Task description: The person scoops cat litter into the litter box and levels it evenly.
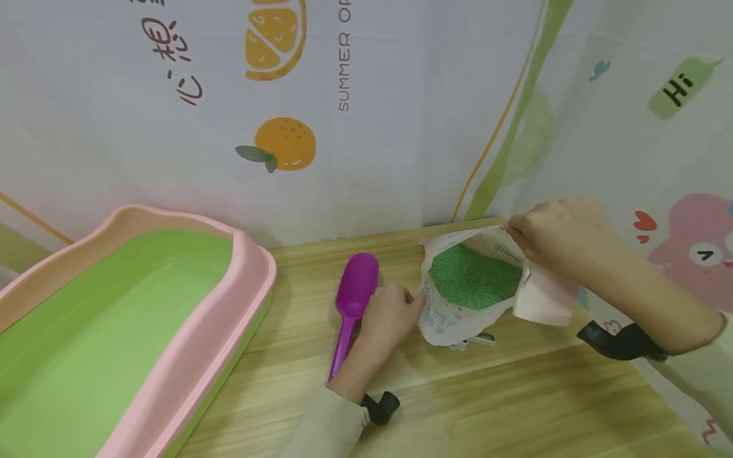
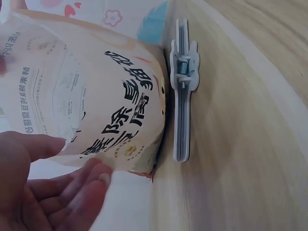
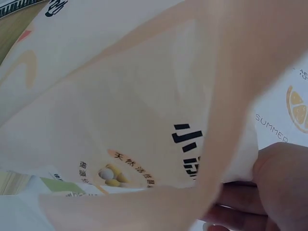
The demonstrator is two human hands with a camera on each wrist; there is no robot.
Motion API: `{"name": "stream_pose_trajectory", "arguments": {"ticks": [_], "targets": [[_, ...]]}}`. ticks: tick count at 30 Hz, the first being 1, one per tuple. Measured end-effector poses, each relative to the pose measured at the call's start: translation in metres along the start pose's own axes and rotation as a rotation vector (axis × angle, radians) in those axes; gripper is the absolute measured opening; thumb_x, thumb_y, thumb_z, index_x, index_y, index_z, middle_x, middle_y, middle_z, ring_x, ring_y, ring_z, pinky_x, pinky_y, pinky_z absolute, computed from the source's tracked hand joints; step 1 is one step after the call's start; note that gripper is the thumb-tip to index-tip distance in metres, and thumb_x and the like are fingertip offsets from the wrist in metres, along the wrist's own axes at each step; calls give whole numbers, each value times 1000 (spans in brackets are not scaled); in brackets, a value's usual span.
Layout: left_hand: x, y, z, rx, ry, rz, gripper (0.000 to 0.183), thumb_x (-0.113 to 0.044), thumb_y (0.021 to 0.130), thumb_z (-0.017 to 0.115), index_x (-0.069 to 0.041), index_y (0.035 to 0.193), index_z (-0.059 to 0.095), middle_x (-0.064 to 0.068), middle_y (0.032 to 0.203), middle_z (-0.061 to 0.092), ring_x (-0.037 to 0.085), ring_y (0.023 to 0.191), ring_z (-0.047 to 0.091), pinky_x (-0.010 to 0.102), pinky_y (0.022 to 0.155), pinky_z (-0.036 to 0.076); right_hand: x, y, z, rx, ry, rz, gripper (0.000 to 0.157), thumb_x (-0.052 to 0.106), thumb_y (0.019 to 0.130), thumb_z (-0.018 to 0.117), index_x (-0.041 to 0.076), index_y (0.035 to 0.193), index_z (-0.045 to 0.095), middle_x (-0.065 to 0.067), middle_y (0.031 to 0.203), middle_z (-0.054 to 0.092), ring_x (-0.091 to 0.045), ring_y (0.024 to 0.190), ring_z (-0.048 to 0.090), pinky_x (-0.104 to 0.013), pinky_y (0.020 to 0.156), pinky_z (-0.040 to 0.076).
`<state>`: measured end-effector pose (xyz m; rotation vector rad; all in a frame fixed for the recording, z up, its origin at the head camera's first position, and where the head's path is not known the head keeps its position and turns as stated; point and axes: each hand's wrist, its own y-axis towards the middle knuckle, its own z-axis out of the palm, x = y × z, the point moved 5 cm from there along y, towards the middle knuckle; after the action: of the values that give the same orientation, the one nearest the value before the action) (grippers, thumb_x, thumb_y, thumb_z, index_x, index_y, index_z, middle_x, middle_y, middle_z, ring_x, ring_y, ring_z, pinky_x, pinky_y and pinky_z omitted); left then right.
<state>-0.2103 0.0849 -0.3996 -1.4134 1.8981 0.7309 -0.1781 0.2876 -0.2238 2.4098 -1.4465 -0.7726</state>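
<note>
An opened paper-like bag of cat litter (image 1: 452, 324) stands on the wooden table, with green pellets (image 1: 475, 278) visible inside its wide mouth. My right hand (image 1: 564, 238) grips the bag's rim at the upper right, where part of the bag folds outward; the right wrist view shows that hand (image 3: 284, 187) behind the bag wall. At the bag's left edge my left hand (image 1: 389, 318) pinches the rim. In the left wrist view its thumb and fingers (image 2: 89, 190) lie at the edge of the printed bag (image 2: 125, 96).
A purple scoop (image 1: 357, 286) lies beside my left hand, its handle partly behind the wrist. At the left stands a green litter box (image 1: 143, 305) with a pink rim (image 1: 189, 343). A pale spring clip (image 2: 183, 91) lies close to the bag. Printed curtains (image 1: 378, 159) hang behind the table.
</note>
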Motion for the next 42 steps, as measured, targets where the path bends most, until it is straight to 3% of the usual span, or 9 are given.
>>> {"name": "stream_pose_trajectory", "arguments": {"ticks": [3,5,9,17,22,26,33,38,42], "targets": [[-5,2,-2,-51,45,63,42,-27,97,64,-9,59,66,-7,46,45,5,41,37,18,37,30,1,-1,0,-5,-3,-1,51,14,87,71,21,54,33,8,53,22,-11,51,20,-28,44,15],[-7,2,-2,-79,70,96,47,-21,97,62,-12,52,55,-8,45,39,4,40,32,16,36,25,2,-2,-1,-18,-7,-4,51,13,86,71,21,54,32,8,52,22,-11,52,19,-28,45,14],[-7,2,-3,-129,91,116,52,-15,95,59,-18,48,36,-8,44,31,4,40,28,15,36,22,5,-3,-1,-40,-9,-18,51,11,86,68,20,54,29,8,53,20,-11,52,18,-28,46,12],[-3,2,-6,-184,131,110,51,-13,94,60,-18,48,36,-8,44,31,4,41,28,17,38,24,9,-3,2,-29,16,-18,48,11,85,68,21,56,31,9,52,23,-10,50,21,-28,44,13],[0,-4,-10,-128,194,87,56,-34,100,61,-17,50,42,-8,45,33,6,42,31,20,38,28,8,-2,3,-42,14,-12,48,13,85,68,20,53,32,7,50,25,-11,48,22,-27,42,15],[1,-16,-25,-78,230,56,59,-52,101,54,-17,54,47,-7,46,37,8,42,36,24,40,32,7,-2,3,-45,8,-15,50,11,85,68,19,53,30,7,50,23,-11,50,20,-27,43,15],[13,-45,-64,-161,482,34,50,-45,97,64,-12,61,52,0,53,47,13,44,42,25,41,34,7,-1,2,-54,15,-46,49,7,83,66,20,55,29,8,53,21,-10,52,19,-27,46,13],[36,-61,-72,-102,575,-53,46,-46,94,67,-7,73,55,5,60,51,16,49,48,27,42,36,7,0,1,-64,7,-53,49,7,83,65,21,55,27,9,54,19,-10,53,17,-27,46,11],[57,-67,-69,-20,576,-105,50,-53,95,63,-6,80,54,4,59,48,17,51,48,27,43,37,8,0,1,-69,6,-66,50,7,83,66,21,55,27,9,54,18,-10,54,16,-27,47,11]]}}
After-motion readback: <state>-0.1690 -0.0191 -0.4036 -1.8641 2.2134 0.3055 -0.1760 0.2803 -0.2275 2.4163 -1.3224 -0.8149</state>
